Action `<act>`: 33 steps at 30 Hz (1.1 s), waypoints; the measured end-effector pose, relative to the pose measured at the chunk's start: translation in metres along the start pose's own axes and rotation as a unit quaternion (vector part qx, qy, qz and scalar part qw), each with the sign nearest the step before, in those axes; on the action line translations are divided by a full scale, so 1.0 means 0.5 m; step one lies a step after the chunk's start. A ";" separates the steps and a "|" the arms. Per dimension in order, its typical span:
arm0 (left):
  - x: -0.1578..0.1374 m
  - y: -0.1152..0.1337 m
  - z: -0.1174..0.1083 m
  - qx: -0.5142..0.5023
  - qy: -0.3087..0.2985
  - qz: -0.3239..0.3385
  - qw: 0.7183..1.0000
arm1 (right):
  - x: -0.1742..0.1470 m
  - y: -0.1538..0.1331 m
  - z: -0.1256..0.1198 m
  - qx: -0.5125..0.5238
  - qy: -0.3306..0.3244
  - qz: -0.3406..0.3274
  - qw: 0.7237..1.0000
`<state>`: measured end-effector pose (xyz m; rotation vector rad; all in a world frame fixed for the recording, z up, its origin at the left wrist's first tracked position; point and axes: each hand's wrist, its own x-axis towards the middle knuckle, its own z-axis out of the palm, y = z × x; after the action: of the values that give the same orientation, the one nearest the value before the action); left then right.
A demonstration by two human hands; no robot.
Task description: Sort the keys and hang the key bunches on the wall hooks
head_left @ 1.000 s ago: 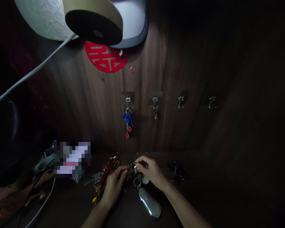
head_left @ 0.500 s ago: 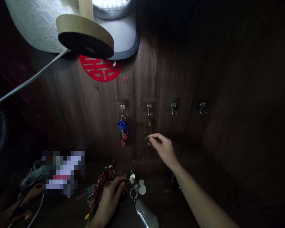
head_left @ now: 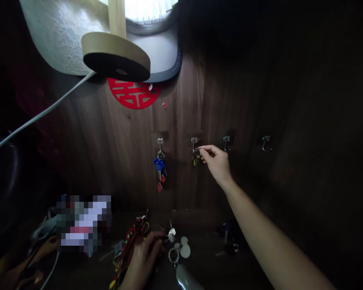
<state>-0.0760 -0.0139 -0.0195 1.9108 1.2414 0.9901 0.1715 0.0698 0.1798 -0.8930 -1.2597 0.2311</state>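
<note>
My right hand (head_left: 218, 163) pinches a small key ring (head_left: 197, 152) between thumb and fingertips. It is at the second wall hook (head_left: 194, 141), close to the tip; whether the ring is over the hook I cannot tell. Small keys (head_left: 195, 161), partly yellow, hang there. Low on the dark surface, my left hand (head_left: 147, 253) has its fingers bent together at a bunch of keys (head_left: 171, 233), with the fingertips in shadow. Right of it lie a key ring with pale round tags (head_left: 185, 249) and a shiny grey fob (head_left: 186, 278).
Blue and red keys (head_left: 160, 171) hang from the left hook. Two bare hooks (head_left: 266, 143) are farther right. Beaded cords (head_left: 130, 237) lie left of my left hand. A lamp with a round head (head_left: 116, 56), a white cable (head_left: 48, 110) and caps (head_left: 165, 52) are above. Dark keys (head_left: 226, 235) lie right.
My right hand has risen with the key ring from below the second hook up to it. The left hand stays by the keys; the view has shifted slightly.
</note>
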 end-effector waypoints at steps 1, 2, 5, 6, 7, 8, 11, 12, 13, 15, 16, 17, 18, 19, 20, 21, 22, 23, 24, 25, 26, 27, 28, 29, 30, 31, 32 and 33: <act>0.000 0.001 0.000 0.000 -0.001 -0.002 1.000 | 0.003 0.005 0.003 0.001 -0.002 0.002 1.000; -0.001 0.002 -0.001 0.000 -0.003 -0.004 1.000 | 0.005 0.010 0.005 0.002 -0.004 0.005 1.000; -0.002 0.003 0.000 0.001 -0.008 -0.004 1.000 | 0.006 0.029 0.013 0.006 -0.007 0.014 1.000; -0.003 0.004 0.000 0.000 -0.009 -0.004 1.000 | 0.005 0.034 0.016 0.006 -0.006 0.015 1.000; -0.003 0.004 0.000 -0.001 -0.009 -0.003 1.000 | 0.004 0.040 0.018 0.005 -0.005 0.015 1.000; -0.003 0.004 0.000 -0.003 -0.010 -0.003 1.000 | 0.003 0.045 0.019 0.003 -0.003 0.015 1.000; -0.002 0.006 -0.001 -0.004 -0.017 -0.006 1.000 | -0.001 0.054 0.022 -0.003 0.000 0.015 1.000; -0.002 0.007 -0.001 -0.003 -0.019 -0.007 1.000 | -0.002 0.056 0.022 -0.003 0.001 0.016 1.000; -0.002 0.007 -0.001 -0.002 -0.021 -0.007 1.000 | -0.004 0.058 0.022 -0.002 0.000 0.017 1.000; -0.003 0.007 -0.002 -0.001 -0.023 -0.008 1.000 | -0.009 0.060 0.021 0.002 -0.002 0.017 1.000; -0.003 0.007 -0.002 -0.001 -0.024 -0.007 1.000 | -0.012 0.061 0.020 0.005 -0.003 0.018 1.000; -0.003 0.007 -0.002 -0.001 -0.024 -0.006 1.000 | -0.015 0.062 0.018 0.008 -0.007 0.019 1.000; -0.003 0.007 -0.002 -0.001 -0.024 -0.005 1.000 | -0.020 0.063 0.016 0.011 -0.010 0.021 1.000; -0.004 0.006 -0.002 0.000 -0.025 -0.004 1.000 | -0.024 0.065 0.014 0.013 -0.013 0.025 1.000; -0.004 0.006 -0.002 0.000 -0.024 -0.002 1.000 | -0.030 0.066 0.012 0.015 -0.016 0.029 0.999; -0.004 0.006 -0.002 -0.001 -0.023 0.001 1.000 | -0.036 0.068 0.009 0.017 -0.017 0.035 0.999; -0.004 0.007 -0.002 -0.001 -0.021 0.003 1.000 | -0.043 0.070 0.006 0.018 -0.016 0.040 0.999; -0.005 0.007 -0.002 -0.003 -0.019 0.005 1.000 | -0.051 0.071 0.002 0.019 -0.014 0.045 0.999; -0.005 0.007 -0.002 -0.004 -0.018 0.006 1.000 | -0.059 0.073 -0.001 0.020 -0.013 0.050 0.998; -0.005 0.007 -0.002 -0.004 -0.018 0.007 1.000 | -0.068 0.075 -0.004 0.020 -0.013 0.056 0.998; -0.006 0.008 -0.002 -0.002 -0.018 0.008 1.000 | -0.078 0.077 -0.008 0.021 -0.013 0.063 0.998; -0.006 0.008 -0.002 0.000 -0.017 0.009 1.000 | -0.089 0.079 -0.011 0.021 -0.015 0.070 0.997; -0.006 0.008 -0.002 0.002 -0.015 0.012 1.000 | -0.101 0.082 -0.014 0.022 -0.018 0.077 0.997; -0.006 0.008 -0.002 0.003 -0.013 0.015 1.000 | -0.113 0.085 -0.017 0.023 -0.021 0.085 0.996; -0.006 0.008 -0.002 0.003 -0.012 0.017 1.000 | -0.125 0.088 -0.020 0.023 -0.023 0.092 0.995; -0.006 0.008 -0.002 0.003 -0.012 0.020 1.000 | -0.138 0.091 -0.022 0.023 -0.028 0.100 0.994; -0.006 0.008 -0.002 0.003 -0.013 0.022 1.000 | -0.151 0.094 -0.024 0.023 -0.032 0.108 0.993; -0.007 0.008 -0.003 0.003 -0.013 0.023 1.000 | -0.163 0.097 -0.025 0.023 -0.037 0.117 0.992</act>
<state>-0.0763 -0.0182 -0.0165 1.9579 1.1925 0.9833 0.1704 0.0463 0.0869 -0.9989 -1.2130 0.4810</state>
